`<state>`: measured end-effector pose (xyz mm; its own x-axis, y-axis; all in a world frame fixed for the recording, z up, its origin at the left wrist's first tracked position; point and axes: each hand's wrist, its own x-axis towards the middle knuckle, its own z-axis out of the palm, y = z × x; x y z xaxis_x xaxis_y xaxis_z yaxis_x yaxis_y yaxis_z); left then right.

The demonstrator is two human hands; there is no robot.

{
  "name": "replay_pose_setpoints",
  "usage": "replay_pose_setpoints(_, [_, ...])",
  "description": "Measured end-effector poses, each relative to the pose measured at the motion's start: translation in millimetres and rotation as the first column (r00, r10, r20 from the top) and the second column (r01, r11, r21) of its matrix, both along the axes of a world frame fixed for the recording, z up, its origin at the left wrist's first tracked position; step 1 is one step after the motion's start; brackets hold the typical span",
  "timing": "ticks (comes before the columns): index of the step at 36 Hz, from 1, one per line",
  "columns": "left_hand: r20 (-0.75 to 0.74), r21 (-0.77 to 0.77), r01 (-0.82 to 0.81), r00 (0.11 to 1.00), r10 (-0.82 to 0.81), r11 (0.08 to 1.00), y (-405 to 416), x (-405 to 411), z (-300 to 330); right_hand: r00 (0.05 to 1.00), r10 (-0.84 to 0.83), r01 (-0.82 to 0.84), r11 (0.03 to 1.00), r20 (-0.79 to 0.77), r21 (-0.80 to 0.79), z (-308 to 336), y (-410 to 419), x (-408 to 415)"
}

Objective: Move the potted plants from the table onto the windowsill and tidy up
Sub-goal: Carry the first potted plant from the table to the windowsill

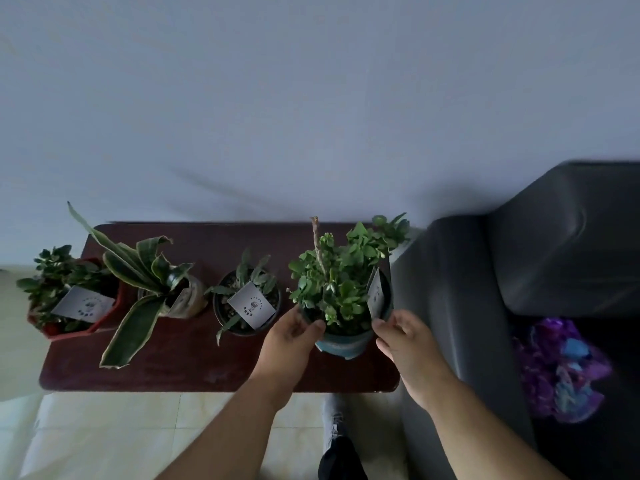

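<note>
Several potted plants stand in a row on a dark wooden table [194,368]. At the right end is a bushy green plant in a blue-green pot [341,342] with a white label card. My left hand [294,336] grips the pot's left rim, thumb over the edge. My right hand [401,332] holds the pot's right side, fingers curled at the rim. Left of it stand a small plant in a black pot [247,306], a snake plant in a tan pot [187,299], and a leafy plant in a red pot [72,306].
A dark grey sofa [519,271] stands against the table's right end, with a purple bundle [561,368] on its seat. A plain wall rises behind the table. Pale floor tiles and my dark shoe [341,459] lie below the table's near edge.
</note>
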<state>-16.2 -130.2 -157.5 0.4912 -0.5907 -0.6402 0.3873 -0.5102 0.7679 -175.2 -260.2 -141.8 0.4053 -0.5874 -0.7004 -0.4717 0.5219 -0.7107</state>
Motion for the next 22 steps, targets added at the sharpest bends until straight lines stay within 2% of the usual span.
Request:
replay_pose_setpoints(3, [0.002,-0.025,-0.042,0.999,0.042,0.999,6.9,-1.4,31.7,0.999,0.010,-0.011,1.000,0.046,0.026,35.0,5.1,-1.3])
replay_pose_setpoints(8, [0.032,-0.192,-0.138,0.989,0.146,0.972,26.7,4.2,97.0,0.991,0.016,-0.011,0.999,0.134,-0.042,102.7,21.4,7.5])
replay_pose_setpoints(15, [0.135,-0.336,-0.237,0.946,0.295,0.912,66.5,28.5,191.4,0.943,0.186,-0.123,0.965,0.275,-0.231,199.2,43.8,53.8])
replay_pose_setpoints(22, [0.184,-0.491,-0.386,0.830,0.526,0.781,143.0,64.7,263.1,0.839,0.385,-0.242,0.897,0.385,-0.371,271.6,96.5,125.3])
